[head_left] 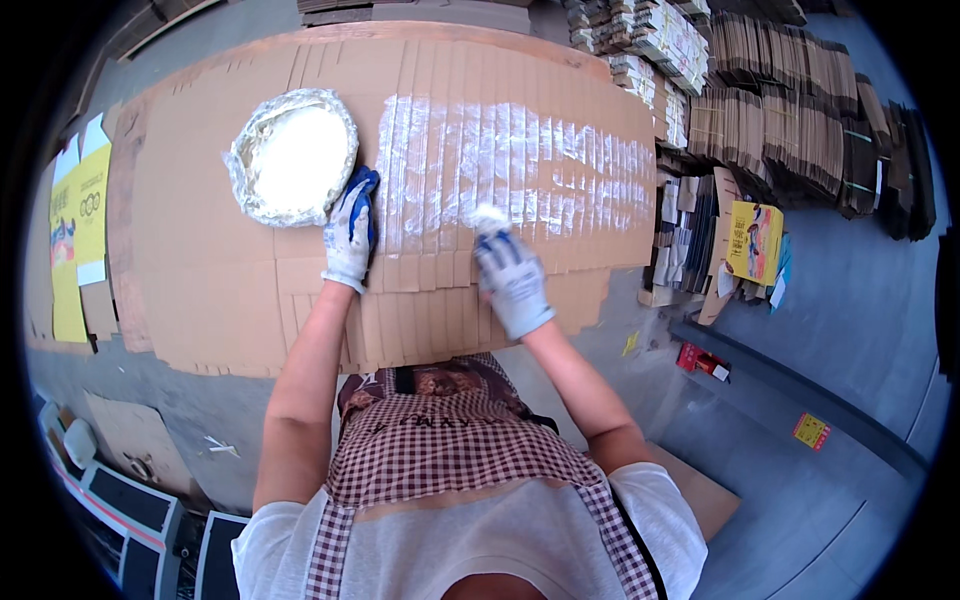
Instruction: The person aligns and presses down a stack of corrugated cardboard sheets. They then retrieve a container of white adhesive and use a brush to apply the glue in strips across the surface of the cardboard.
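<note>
Both my hands wear white work gloves with blue-coated fingers. My left hand (350, 228) lies on the cardboard against the right rim of a round basin, its fingers stretched out. The basin (345, 110) has a rim wrapped in crumpled plastic film and holds a smooth white paste. In my right hand (514, 278), the fingers close around a small white pad (489, 217), blurred, which touches a row of overlapping cardboard strips (440, 170). Streaks of white paste cover much of these strips.
A large cardboard sheet (190, 200) covers the table. Bundled flat cartons (770, 110) stand in stacks on the floor at the far right, near a yellow box (754, 242). Yellow printed sheets (78, 235) lie at the left edge.
</note>
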Demonstrator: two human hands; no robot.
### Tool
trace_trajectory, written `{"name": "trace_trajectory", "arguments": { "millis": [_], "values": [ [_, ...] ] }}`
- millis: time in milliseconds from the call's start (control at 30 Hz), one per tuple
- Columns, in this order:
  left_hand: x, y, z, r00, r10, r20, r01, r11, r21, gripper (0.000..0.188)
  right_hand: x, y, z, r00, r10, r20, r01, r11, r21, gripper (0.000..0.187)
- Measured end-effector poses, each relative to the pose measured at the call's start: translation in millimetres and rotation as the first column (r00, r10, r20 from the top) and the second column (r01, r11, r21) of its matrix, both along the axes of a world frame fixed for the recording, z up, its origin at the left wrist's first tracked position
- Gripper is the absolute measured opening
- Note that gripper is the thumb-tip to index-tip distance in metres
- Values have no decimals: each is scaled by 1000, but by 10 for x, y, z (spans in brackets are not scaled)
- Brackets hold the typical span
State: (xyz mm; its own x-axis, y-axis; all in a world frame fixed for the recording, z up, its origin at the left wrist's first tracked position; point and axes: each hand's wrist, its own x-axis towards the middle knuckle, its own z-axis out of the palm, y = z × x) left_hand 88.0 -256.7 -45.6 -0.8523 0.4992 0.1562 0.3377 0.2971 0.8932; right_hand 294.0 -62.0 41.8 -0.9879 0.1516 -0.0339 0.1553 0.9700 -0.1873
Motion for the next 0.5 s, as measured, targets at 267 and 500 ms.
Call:
{"name": "trace_trajectory", "arguments": {
  "millis": [267,500],
  "values": [
    [34,30,7,1000,21,-17,-21,1000,17,44,211,-159,143,996,78,-41,-82,991,-108,39],
    [5,6,-62,998,28,-48,-27,1000,4,45,366,248,-116,985,-175,2,175,980,-92,63]
  ]
}}
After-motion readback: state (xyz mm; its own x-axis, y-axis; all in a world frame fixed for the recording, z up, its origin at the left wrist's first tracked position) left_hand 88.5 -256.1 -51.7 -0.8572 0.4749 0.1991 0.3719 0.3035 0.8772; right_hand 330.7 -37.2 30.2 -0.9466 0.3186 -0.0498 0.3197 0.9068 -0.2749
